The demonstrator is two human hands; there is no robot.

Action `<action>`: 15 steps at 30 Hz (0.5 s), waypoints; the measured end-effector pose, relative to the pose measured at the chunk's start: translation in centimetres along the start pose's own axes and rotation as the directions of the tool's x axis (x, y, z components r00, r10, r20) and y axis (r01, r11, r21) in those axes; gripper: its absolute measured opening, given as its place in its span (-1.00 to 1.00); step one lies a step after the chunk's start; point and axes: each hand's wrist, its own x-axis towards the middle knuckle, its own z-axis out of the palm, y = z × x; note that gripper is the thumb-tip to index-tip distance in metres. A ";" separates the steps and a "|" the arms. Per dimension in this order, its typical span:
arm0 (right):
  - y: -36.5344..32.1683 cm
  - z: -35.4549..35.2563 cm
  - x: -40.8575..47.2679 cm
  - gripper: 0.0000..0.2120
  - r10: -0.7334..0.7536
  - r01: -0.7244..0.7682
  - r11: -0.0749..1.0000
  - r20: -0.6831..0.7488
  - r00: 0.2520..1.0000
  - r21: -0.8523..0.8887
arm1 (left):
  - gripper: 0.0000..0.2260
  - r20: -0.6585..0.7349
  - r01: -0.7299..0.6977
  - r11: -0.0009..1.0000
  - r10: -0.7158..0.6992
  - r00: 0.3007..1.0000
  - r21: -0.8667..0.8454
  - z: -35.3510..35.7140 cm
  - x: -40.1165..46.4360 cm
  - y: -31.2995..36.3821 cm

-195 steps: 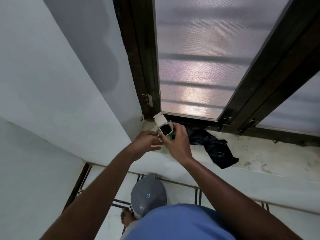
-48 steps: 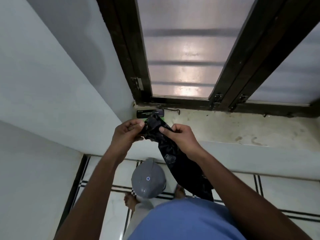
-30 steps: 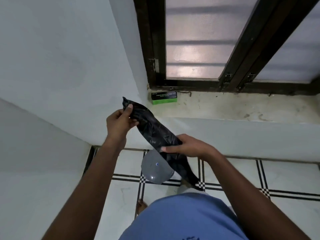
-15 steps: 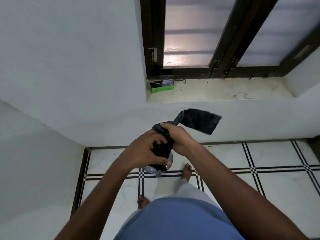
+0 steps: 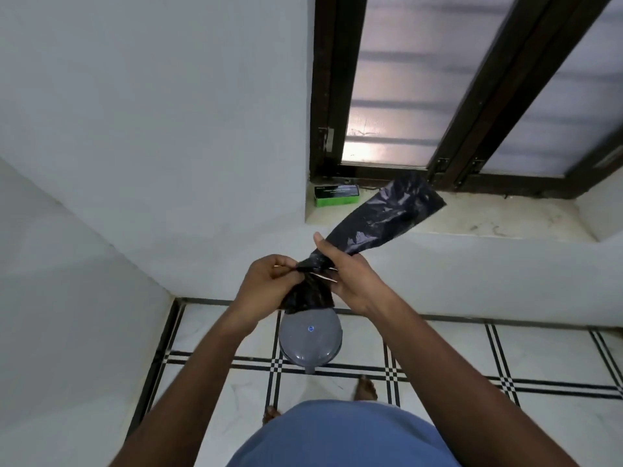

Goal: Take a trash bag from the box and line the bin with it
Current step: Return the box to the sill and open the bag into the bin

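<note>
A black trash bag (image 5: pixel 381 217), still folded into a long strip, is held in front of me at chest height. My left hand (image 5: pixel 269 284) pinches its lower part, and my right hand (image 5: pixel 344 274) grips it near the middle. The bag's free end sticks up and to the right, across the window sill. The grey bin (image 5: pixel 310 342) with its lid closed stands on the floor directly below my hands. The green and black bag box (image 5: pixel 336 195) lies on the sill's left end, apart from both hands.
A white wall corner rises on the left. The stone window sill (image 5: pixel 505 217) runs to the right under a dark-framed frosted window (image 5: pixel 397 96). The tiled floor (image 5: pixel 505 358) has black line patterns. My bare feet (image 5: pixel 366 387) stand just behind the bin.
The bag's free end has swung up and farther to the right. My hands have moved slightly apart along the bag, and the bin now shows more fully beneath them.
</note>
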 end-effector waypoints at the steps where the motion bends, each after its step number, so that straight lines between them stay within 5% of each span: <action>1: -0.2 0.1 -0.4 -0.22 -0.009 0.010 0.997 0.003 1.000 -0.078 | -0.96 -0.023 0.039 0.992 -0.042 0.999 -0.122 -0.2 0.3 0.3; 3: 0.3 0.3 -1.6 0.16 -0.068 0.033 0.957 -0.111 0.992 -0.290 | -0.88 -0.073 0.079 0.967 -0.099 0.992 -0.242 -0.2 1.0 0.7; 4: 0.8 0.3 -2.2 0.16 -0.179 0.098 0.909 -0.169 0.969 -0.405 | -0.81 -0.089 0.083 0.962 -0.110 0.990 -0.261 -0.2 1.4 0.9; 7: 1.7 -0.4 -3.9 -0.15 -0.604 0.419 0.597 -0.040 0.796 -0.684 | -0.68 -0.094 0.073 0.962 -0.101 0.990 -0.263 0.5 2.1 1.5; 9: 1.0 -1.2 -3.6 -0.47 -0.636 0.529 0.425 0.174 0.752 -0.735 | -0.68 -0.097 0.073 0.972 -0.097 0.991 -0.225 1.3 2.5 1.8; 12: -0.6 -1.6 -2.5 -0.82 -0.491 0.535 0.454 0.301 0.817 -0.713 | -0.62 -0.120 0.063 0.981 -0.087 0.989 -0.185 2.1 3.0 2.5; 15: -1.3 -1.7 -2.0 -0.86 -0.465 0.485 0.601 0.215 0.859 -0.635 | -0.55 -0.146 0.079 0.992 -0.093 0.985 -0.093 2.4 3.5 3.0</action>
